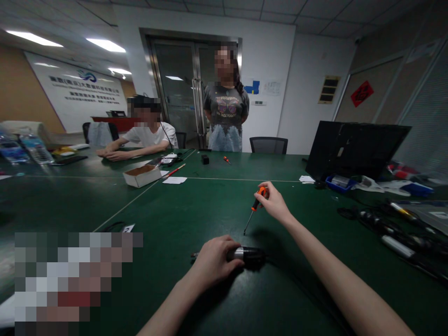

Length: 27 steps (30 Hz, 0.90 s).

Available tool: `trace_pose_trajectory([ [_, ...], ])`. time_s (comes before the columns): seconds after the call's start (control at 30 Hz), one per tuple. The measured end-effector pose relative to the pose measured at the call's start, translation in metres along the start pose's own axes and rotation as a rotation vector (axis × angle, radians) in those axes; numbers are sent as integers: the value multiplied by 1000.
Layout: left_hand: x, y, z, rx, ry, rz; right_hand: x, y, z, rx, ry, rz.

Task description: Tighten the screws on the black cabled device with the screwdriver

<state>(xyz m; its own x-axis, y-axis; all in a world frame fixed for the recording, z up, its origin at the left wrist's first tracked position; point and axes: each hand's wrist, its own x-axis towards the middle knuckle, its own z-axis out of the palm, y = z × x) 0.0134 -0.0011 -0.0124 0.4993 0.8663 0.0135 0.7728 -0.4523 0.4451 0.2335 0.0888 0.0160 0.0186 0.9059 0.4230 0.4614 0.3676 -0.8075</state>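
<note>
Head view: L hand (216, 257) is curled over a dark corded tool w/ a silver band (238, 253), lying on its side on the green desk (210, 207), near edge, centre; palm-down grip prob. keeps the round body from rolling. Its cord trails off twd lower R. R hand (271, 200) is part-closed, thumb & fingers pinching the orange/blk handle of a screwdriver (258, 199); shaft slants down-L, tip just beyond the tool, apart from it; can't tell if tip meets desk. Held high on the handle, prob. b/c that leaves the shaft free & tip in sight. 2nd screwdriver (227, 160) lies far side, well out of the way. Open box (142, 175) sits far L; more tools (399, 245) are bunched at R, maybe so the middle has elbow room.
</note>
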Motion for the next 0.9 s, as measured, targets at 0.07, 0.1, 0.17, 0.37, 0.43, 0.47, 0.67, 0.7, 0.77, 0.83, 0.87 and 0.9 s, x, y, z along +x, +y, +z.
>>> trace_pose_trajectory([
  [0.07,0,0,0,-6,-2,-4,1,9,1,-6,10,29],
  [0.1,0,0,-1,-9,-3,-4,1,12,1,-9,15,37],
  [0.17,0,1,-2,-14,-6,-7,2,14,0,-18,36,34],
  [0.37,-2,4,-4,-20,-13,-12,4,-8,-11,-57,106,-94],
  [0.43,-2,4,-3,-22,-9,-10,1,-21,-16,-76,110,-139],
  [0.47,-2,3,-3,-22,-6,-7,-1,-28,-17,-93,103,-159],
  [0.67,-2,0,0,-30,-3,43,-32,-56,-16,-480,-318,-177],
  [0.7,-2,0,1,-27,-2,56,-40,-55,-15,-511,-456,-157],
  [0.77,-2,2,5,-15,-7,89,-58,-49,-14,-533,-701,-125],
  [0.83,-3,6,10,-14,-27,141,-78,-40,-15,-563,-814,-90],
  [0.87,-4,8,13,-13,-34,164,-88,-36,-17,-570,-830,-68],
  [0.9,-5,10,15,-16,-42,190,-99,-33,-20,-576,-835,-39],
])
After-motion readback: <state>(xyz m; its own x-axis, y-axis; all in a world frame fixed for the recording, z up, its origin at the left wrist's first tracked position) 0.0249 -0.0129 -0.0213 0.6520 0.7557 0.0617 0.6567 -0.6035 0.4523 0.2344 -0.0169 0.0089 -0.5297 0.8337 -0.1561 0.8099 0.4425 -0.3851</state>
